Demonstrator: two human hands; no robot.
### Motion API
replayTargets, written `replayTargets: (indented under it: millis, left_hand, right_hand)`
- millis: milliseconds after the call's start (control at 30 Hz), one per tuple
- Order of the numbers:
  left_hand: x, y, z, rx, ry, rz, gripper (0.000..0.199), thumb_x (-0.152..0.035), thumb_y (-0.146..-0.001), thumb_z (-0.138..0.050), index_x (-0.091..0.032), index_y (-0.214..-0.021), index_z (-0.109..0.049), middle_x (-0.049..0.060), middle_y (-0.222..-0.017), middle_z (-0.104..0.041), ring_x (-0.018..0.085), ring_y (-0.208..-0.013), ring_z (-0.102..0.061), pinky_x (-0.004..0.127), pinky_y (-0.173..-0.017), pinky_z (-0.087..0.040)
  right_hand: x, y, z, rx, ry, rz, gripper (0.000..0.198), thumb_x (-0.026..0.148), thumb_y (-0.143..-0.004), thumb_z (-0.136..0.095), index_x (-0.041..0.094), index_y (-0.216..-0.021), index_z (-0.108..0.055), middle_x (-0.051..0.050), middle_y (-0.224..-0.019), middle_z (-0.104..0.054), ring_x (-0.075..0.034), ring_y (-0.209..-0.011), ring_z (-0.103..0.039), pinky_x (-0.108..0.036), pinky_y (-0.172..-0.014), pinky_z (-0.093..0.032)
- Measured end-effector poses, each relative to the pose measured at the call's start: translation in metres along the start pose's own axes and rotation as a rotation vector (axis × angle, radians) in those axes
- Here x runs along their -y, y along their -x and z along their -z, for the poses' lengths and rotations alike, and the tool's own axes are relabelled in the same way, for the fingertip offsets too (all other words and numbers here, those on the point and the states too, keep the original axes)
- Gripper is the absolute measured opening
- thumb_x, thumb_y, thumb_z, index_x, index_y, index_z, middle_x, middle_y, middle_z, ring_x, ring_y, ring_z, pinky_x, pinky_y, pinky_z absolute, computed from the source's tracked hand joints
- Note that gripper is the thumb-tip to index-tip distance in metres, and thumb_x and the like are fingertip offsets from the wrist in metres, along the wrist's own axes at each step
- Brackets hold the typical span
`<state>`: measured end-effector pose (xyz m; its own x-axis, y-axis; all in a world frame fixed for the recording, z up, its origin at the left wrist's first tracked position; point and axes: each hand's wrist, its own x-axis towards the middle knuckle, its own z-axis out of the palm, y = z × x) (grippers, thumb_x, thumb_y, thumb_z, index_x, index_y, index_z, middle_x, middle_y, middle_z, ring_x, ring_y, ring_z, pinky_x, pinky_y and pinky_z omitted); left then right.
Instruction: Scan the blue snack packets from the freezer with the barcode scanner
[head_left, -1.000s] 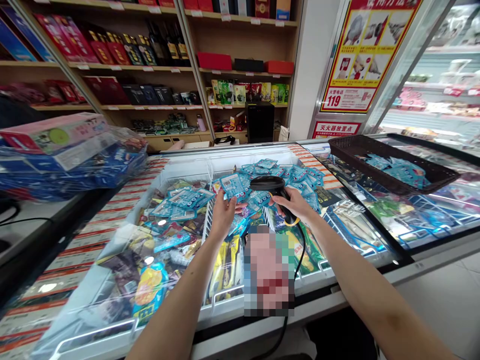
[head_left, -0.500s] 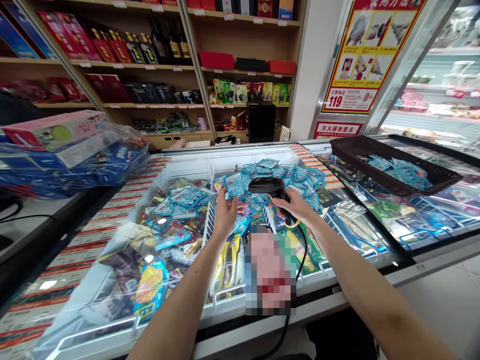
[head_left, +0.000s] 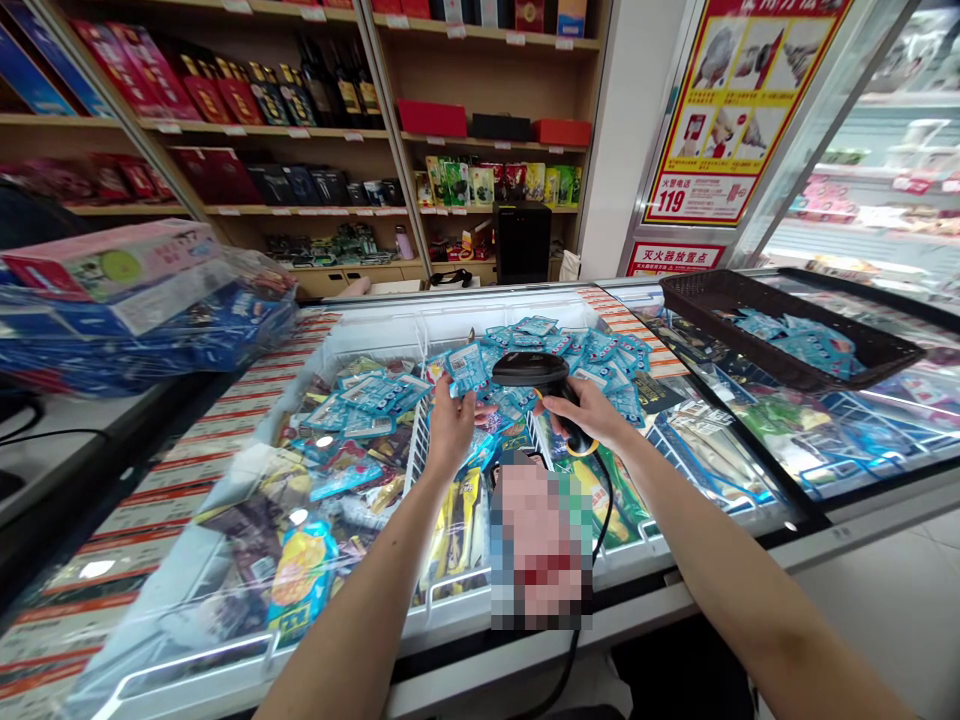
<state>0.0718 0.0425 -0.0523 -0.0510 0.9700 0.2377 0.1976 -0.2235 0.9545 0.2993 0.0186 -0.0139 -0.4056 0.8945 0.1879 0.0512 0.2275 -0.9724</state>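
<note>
My right hand is wrapped round the handle of a black barcode scanner with yellow trim, its cable hanging down. The scanner's head points left, toward my left hand. Between the fingers of my left hand is a small blue sachet, held up with a white barcode patch facing me. More blue sachets lie on the freezer's glass lid: a pile left of my left hand, and a larger pile behind and right of the scanner.
Under the glass, packaged ice creams fill the freezer. A dark basket with blue sachets stands at right. Plastic-wrapped boxes are stacked at left. Behind stand shelves of goods. A blurred patch hides the front middle.
The scanner's head has shifted very slightly left and up toward the sachet. Both hands keep their hold and otherwise stay nearly still.
</note>
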Motion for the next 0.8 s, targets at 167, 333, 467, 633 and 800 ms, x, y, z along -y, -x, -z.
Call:
replayTargets:
  millis: [167, 333, 467, 633, 800]
  left_hand:
    - [0.0008, 0.0000, 0.0002, -0.003, -0.005, -0.007, 0.058, -0.045, -0.087, -0.049, -0.019, -0.134, -0.027, 0.002, -0.073, -0.059, 0.026, -0.071, -0.070, 0.041, -0.065, -0.058]
    - [0.0002, 0.0001, 0.0003, -0.001, -0.022, 0.003, 0.056, -0.044, -0.087, -0.048, -0.019, -0.133, -0.028, 0.003, -0.074, -0.060, 0.025, -0.069, -0.070, 0.039, -0.064, -0.058]
    - [0.0002, 0.0001, -0.0001, -0.001, -0.019, -0.004, 0.055, -0.045, -0.087, -0.048, -0.019, -0.132, -0.029, 0.003, -0.077, -0.060, 0.025, -0.070, -0.070, 0.039, -0.062, -0.058]
    - [0.0008, -0.0004, 0.0004, -0.001, -0.021, -0.008, 0.057, -0.045, -0.087, -0.048, -0.019, -0.133, -0.028, 0.004, -0.078, -0.061, 0.025, -0.072, -0.070, 0.040, -0.064, -0.058]
    - [0.0001, -0.0011, -0.0012, -0.015, 0.001, 0.006, 0.056, -0.042, -0.087, -0.050, -0.019, -0.134, -0.029, 0.001, -0.073, -0.058, 0.024, -0.068, -0.070, 0.039, -0.063, -0.058]
  right_hand:
    - [-0.0004, 0.0002, 0.0001, 0.006, -0.008, 0.010, 0.037, 0.053, -0.079, -0.060, 0.020, -0.096, -0.055, -0.004, -0.087, -0.068, -0.010, -0.048, -0.053, -0.025, -0.043, -0.044]
    - [-0.0004, 0.0003, -0.0001, -0.007, -0.002, -0.014, 0.039, 0.053, -0.078, -0.061, 0.020, -0.097, -0.055, -0.005, -0.089, -0.069, -0.010, -0.049, -0.053, -0.025, -0.044, -0.044]
    - [-0.0011, 0.0004, -0.0001, 0.001, 0.005, -0.014, 0.039, 0.053, -0.079, -0.060, 0.019, -0.097, -0.055, -0.005, -0.088, -0.069, -0.010, -0.049, -0.054, -0.025, -0.044, -0.044]
    - [-0.0016, 0.0002, 0.0002, 0.011, -0.007, -0.008, 0.037, 0.053, -0.079, -0.060, 0.020, -0.096, -0.054, -0.005, -0.089, -0.068, -0.009, -0.049, -0.053, -0.024, -0.043, -0.044]
    - [-0.0019, 0.0000, 0.0005, -0.010, -0.023, 0.002, 0.039, 0.053, -0.079, -0.061, 0.019, -0.097, -0.053, -0.004, -0.088, -0.068, -0.009, -0.049, -0.053, -0.024, -0.043, -0.044]
